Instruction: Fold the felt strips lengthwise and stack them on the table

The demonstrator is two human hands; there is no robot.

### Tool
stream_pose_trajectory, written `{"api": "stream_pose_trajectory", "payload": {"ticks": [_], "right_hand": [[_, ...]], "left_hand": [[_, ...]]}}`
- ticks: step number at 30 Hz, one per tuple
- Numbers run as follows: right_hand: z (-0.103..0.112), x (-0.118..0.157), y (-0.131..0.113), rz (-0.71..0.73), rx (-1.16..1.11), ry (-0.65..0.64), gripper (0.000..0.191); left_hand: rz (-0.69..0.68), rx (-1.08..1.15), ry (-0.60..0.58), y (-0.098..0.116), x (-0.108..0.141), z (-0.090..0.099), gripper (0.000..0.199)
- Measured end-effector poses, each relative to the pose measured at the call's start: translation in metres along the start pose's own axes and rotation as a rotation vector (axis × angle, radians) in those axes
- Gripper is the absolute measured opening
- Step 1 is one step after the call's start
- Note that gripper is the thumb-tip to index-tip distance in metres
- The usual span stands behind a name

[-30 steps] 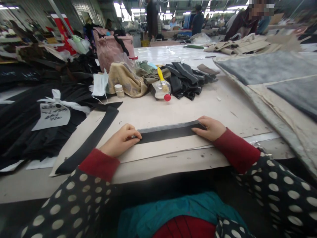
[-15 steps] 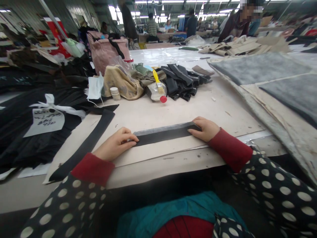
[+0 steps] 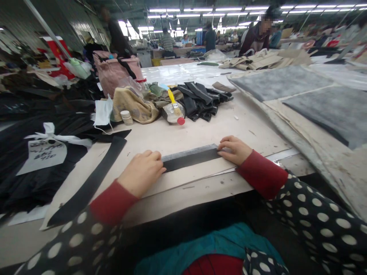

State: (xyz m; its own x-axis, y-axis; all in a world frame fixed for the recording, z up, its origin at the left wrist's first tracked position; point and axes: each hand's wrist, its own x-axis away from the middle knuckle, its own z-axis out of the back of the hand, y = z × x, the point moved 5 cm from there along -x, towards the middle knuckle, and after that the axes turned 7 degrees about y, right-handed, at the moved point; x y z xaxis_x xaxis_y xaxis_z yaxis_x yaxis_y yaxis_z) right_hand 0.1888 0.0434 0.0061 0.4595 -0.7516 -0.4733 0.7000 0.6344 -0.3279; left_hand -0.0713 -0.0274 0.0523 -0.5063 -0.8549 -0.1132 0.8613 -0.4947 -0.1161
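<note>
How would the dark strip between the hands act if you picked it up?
The dark strip would probably droop, since it looks like thin cloth. It's likely light too, being narrow and flat. It probably wouldn't roll, with no round sides showing.

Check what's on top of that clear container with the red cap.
A yellow-handled brush lies over the container, bristles pointing towards the red cap. The brush hides part of its upper side; what's underneath can't be seen.
</note>
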Motion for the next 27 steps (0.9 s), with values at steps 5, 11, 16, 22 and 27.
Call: {"api": "stream_pose_trajectory", "payload": {"ticks": [5, 11, 16, 22, 27], "right_hand": [[-0.001, -0.001, -0.001, -0.072, 0.049, -0.013, 0.020], [0.005, -0.002, 0.010, -0.145, 0.029, -0.053, 0.021], [0.011, -0.004, 0.031, -0.492, -0.145, -0.299, 0.027], [0.003, -0.009, 0.018, -0.478, -0.108, -0.323, 0.020], [0.002, -0.008, 0.015, -0.455, -0.061, -0.277, 0.019]], "left_hand": [[-0.264, 0.232, 0.105, 0.077, -0.069, -0.004, 0.020], [-0.285, 0.421, 0.197, 0.097, -0.111, -0.037, 0.019], [-0.268, 0.515, 0.239, 0.091, -0.105, -0.043, 0.022], [-0.259, 0.578, 0.260, 0.090, -0.106, -0.045, 0.022], [-0.277, 0.625, 0.233, 0.089, -0.107, -0.045, 0.024]]}}
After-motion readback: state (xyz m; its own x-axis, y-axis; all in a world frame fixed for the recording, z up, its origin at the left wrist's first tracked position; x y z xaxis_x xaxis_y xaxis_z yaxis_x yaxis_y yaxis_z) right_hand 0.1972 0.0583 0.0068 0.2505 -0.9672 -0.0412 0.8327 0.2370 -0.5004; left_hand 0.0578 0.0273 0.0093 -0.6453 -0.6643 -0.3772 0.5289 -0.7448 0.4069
